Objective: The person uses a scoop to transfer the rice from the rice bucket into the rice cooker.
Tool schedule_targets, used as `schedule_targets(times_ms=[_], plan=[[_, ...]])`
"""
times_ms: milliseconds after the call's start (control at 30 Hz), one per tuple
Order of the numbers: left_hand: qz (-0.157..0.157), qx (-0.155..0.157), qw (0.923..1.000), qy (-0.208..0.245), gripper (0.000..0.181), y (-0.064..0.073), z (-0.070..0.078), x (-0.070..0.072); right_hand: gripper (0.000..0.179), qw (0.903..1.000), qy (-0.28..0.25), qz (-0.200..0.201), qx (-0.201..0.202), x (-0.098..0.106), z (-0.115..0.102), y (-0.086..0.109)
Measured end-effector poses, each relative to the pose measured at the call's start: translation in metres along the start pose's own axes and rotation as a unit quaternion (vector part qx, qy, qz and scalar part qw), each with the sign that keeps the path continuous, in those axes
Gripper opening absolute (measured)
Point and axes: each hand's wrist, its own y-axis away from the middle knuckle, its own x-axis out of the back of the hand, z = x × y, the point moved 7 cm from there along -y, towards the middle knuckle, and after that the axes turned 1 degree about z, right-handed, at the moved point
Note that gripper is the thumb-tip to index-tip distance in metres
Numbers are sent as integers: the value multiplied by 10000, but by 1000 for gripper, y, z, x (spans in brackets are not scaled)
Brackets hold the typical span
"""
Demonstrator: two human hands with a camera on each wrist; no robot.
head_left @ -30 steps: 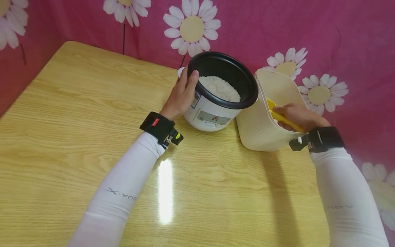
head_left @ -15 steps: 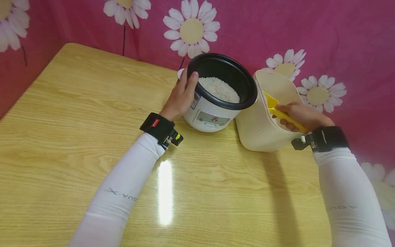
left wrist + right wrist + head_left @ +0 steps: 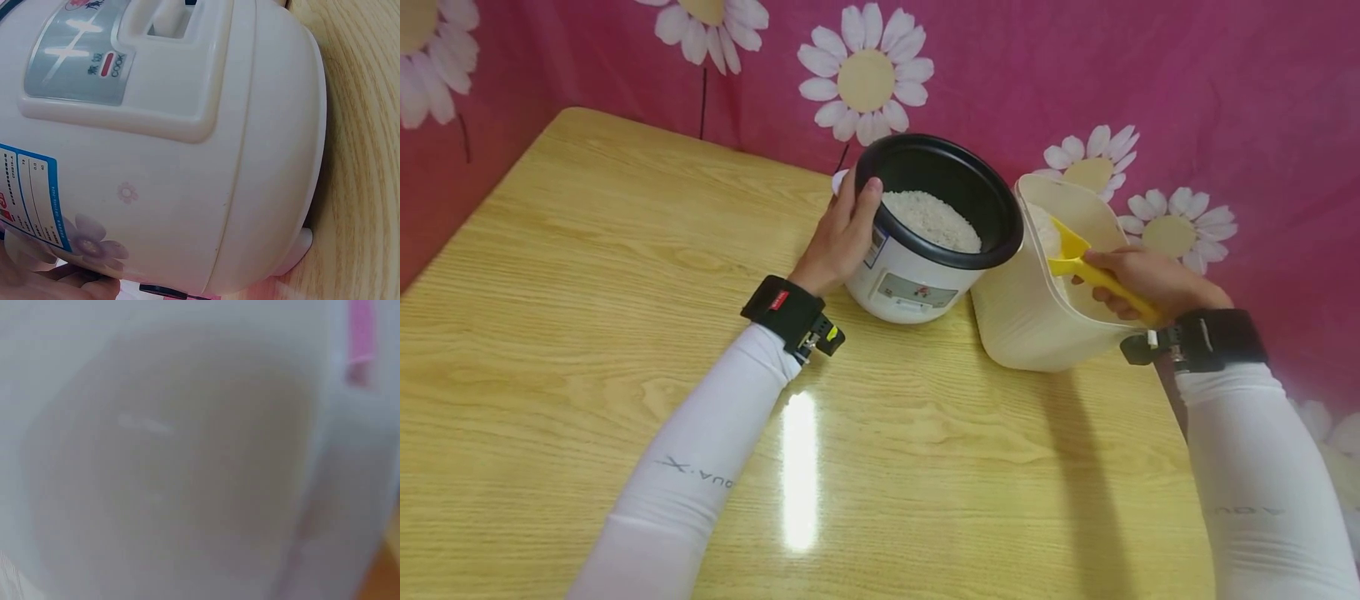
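Note:
My left hand [image 3: 838, 237] grips the upper left side of a white rice cooker [image 3: 906, 296], thumb at its black rim. White rice [image 3: 932, 221] lies in the dark inner pot. In the left wrist view, the cooker's body [image 3: 169, 169] fills most of the picture, with the fingertips [image 3: 94, 287] at lower left. My right hand [image 3: 1150, 279] holds a yellow scoop [image 3: 1105, 279] by its handle, over the opening of a cream bin [image 3: 1022, 317]. White rice [image 3: 1042, 229] shows beside the scoop's yellow edge. The right wrist view is blurred, mostly the bin's pale wall [image 3: 175, 456].
Cooker and bin stand side by side on a wood-grain table [image 3: 625, 350], near its back edge. A magenta cloth [image 3: 1000, 67] with daisies hangs right behind them. The table's right edge runs close beside the right arm.
The right hand has risen and moved right, bringing more of the yellow scoop into sight, with rice showing beside it. The left hand stays on the rice cooker.

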Motion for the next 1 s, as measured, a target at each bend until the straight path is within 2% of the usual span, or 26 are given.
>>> schedule_targets(times_ms=[200, 433, 633, 1000], plan=[[-22, 15, 10000, 19, 63, 0, 0, -1, 46, 9995, -292, 26, 74, 3, 5, 7], [-50, 35, 10000, 42, 63, 1, 0, -1, 49, 9981, -577, 119, -188, 4, 12, 16], [-1, 49, 10000, -10, 64, 1, 1, 0, 44, 9969, -766, 187, -30, 8, 14, 19], [-60, -3, 10000, 29, 63, 1, 1, -1, 41, 9945, -1032, 70, 174, 10, 17, 25]])
